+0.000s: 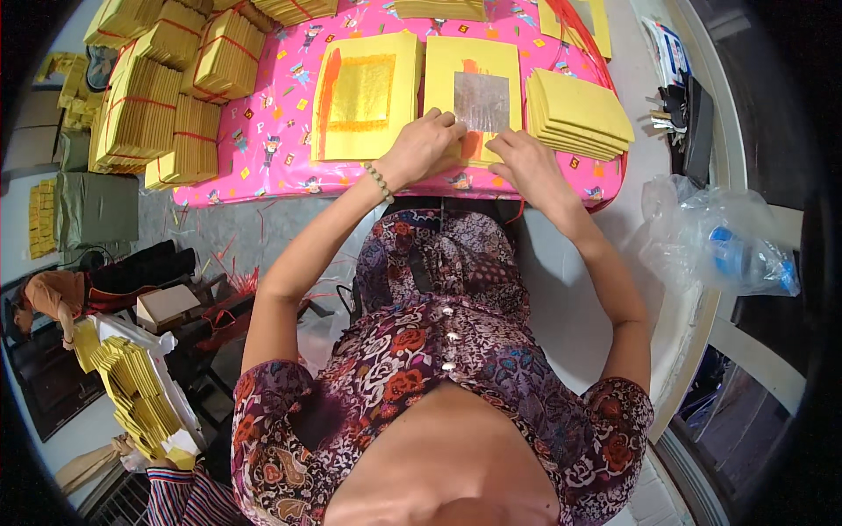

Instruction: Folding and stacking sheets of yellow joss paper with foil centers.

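A stack of yellow paper sheets [442, 74] lies before me on the table, its top sheet bearing a silver foil square [480, 98] and orange-red smears. My left hand [427, 147] has its fingers curled and closed at the foil's lower left corner. At the lower right corner, my right hand [529, 167] pinches with thumb and forefinger. The foil looks slightly wrinkled. Beside it on the left is another yellow stack [402, 74], whose top carries a gold square edged in orange. Fanned yellow sheets [579, 114] lie right of my right hand.
Bundles of yellow paper [140, 110] tied with red string fill the far left of the pink table [285, 105]. A clear plastic bag [719, 241] with a bottle hangs at the right. At lower left, other people handle yellow paper [136, 390] at a white table.
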The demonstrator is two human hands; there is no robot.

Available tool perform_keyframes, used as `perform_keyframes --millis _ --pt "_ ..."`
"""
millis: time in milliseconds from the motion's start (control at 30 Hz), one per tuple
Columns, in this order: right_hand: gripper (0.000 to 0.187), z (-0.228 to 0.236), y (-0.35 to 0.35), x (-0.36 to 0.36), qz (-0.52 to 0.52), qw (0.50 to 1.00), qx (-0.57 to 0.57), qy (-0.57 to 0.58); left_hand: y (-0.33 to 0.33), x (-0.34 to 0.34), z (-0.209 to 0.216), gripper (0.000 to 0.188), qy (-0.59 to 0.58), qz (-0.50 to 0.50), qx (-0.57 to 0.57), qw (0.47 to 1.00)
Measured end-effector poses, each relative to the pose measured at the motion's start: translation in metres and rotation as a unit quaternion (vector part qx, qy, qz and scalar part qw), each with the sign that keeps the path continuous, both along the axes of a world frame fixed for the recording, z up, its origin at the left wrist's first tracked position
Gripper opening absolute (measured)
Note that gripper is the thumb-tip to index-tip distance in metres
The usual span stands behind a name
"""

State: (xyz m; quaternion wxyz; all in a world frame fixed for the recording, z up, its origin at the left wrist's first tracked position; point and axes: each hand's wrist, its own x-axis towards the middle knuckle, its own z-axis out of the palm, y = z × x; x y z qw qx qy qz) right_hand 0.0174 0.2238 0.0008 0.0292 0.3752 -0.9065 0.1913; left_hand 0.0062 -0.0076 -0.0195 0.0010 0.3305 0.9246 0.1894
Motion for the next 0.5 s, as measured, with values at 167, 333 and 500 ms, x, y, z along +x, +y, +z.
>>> perform_keyframes --millis 167,333,500 --pt "0.019 -0.007 0.001 -0.004 0.004 1.000 0.007 -0.001 -0.005 -0.002 0.002 0.035 -0.025 -0.008 0.018 1.000" --pt "0.013 -0.008 0.005 -0.010 0.009 0.999 -0.016 -0.048 -0.007 -0.006 0.003 0.028 -0.035 -0.006 0.030 0.999" --pt "0.012 -0.005 0.004 -0.012 -0.007 0.997 -0.012 -0.071 -0.010 -0.008 0.005 0.027 -0.046 -0.010 0.022 0.999"
